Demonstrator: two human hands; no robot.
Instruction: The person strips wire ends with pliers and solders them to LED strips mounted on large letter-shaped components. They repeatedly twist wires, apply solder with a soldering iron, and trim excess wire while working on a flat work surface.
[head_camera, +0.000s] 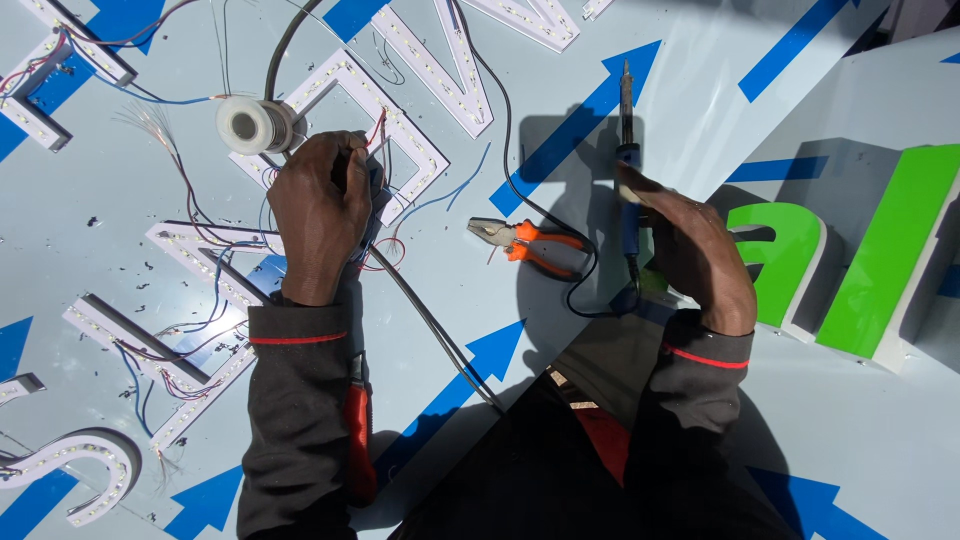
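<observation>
Down on the pale blue sign panel with the darker blue arrows (560, 110), the person is wiring up white channel letters lined with strips of tiny LEDs. Their left hand (320, 205) is closed around a bundle of thin red and blue wires (380, 250) right on top of the angular white LED letter in the middle (400, 130) — fingers curled tight, pinching the leads where they meet the letter. The right hand (690, 250) is gripping the blue-handled soldering iron (628, 150), tip pointing away from the body and well apart from the wires, so it's not touching any joint at this moment.

Just above the left hand a small spool of silvery solder wire (248, 125) is sitting on the panel, and between the two hands a pair of orange-handled pliers (525, 242) is lying loose, nobody touching it. A black cable (440, 340) is running down from under the left hand toward the person's lap.

As for progress — I'd guess it's somewhere in the middle. The zigzag white LED letter at the left (170, 330) already has coloured leads trailing out of it, and lots of little wire offcuts are scattered around, so a fair bit of stripping looks done. But the leads at the middle letter are hanging loose, so that joint looks unsoldered. The finished green-faced block letters at the right (880, 250) are lying face up beside the right hand; whether they're wired I can't tell.
</observation>
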